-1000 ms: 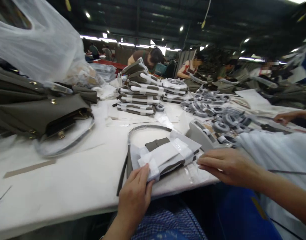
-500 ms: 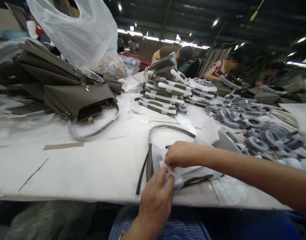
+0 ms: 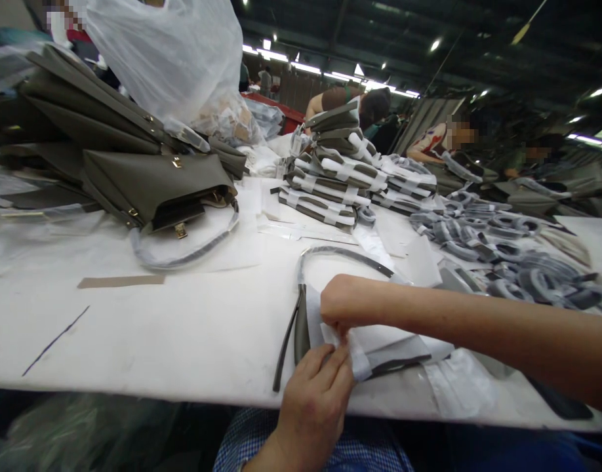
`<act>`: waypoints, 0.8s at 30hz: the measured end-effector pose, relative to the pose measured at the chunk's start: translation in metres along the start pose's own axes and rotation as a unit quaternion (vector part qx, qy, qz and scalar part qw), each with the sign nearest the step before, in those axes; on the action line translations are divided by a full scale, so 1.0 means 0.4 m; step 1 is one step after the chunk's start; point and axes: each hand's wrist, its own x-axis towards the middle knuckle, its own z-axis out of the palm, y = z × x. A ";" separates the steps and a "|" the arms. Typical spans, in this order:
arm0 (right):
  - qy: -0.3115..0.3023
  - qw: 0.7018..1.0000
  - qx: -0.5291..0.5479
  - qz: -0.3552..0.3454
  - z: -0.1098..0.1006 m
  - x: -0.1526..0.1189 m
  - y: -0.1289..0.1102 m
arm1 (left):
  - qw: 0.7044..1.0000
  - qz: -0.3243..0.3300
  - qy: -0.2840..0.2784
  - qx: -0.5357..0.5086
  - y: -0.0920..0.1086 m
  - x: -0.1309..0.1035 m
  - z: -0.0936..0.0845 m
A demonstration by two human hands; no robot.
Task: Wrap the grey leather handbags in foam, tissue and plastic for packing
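Observation:
A dark olive bag lies at the table's front edge, partly covered with white wrapping paper. Its wrapped handle arches behind it, and a loose dark strap hangs at its left side. My left hand pinches the white wrapping at the bag's near side, thumb and fingers together. Bent over the wrapping from the right, my right hand has its fingers curled down, touching my left fingertips. What my right fingertips hold is hidden beneath the hand.
Olive bags are heaped at the left beside a big plastic bag. Wrapped bags stand stacked at centre back. Coiled wrapped handles cover the right side. A brown strip lies on the white table. People work beyond.
My right hand has turned more downward, hiding its fingers. My left hand has shifted slightly right, its fingers closer together. The whole view has shifted a little.

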 end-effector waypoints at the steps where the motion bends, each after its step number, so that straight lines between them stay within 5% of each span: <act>1: 0.002 1.000 -0.007 -0.006 0.003 0.000 0.004 | 1.000 0.000 0.001 -0.002 0.000 0.000 0.001; 7: 0.068 0.997 -0.030 0.002 0.037 0.010 0.066 | 1.000 0.001 0.006 0.002 0.002 -0.005 0.004; 12: 0.091 0.992 0.081 0.045 0.073 0.042 0.141 | 1.000 0.000 0.010 0.014 0.003 -0.002 0.001; 18: 0.050 0.919 0.386 0.061 0.143 0.071 0.208 | 1.000 0.002 0.011 0.026 0.008 0.005 -0.004; 24: 0.103 0.882 0.453 0.083 0.178 0.049 0.221 | 0.998 0.023 0.037 0.052 -0.001 0.001 0.003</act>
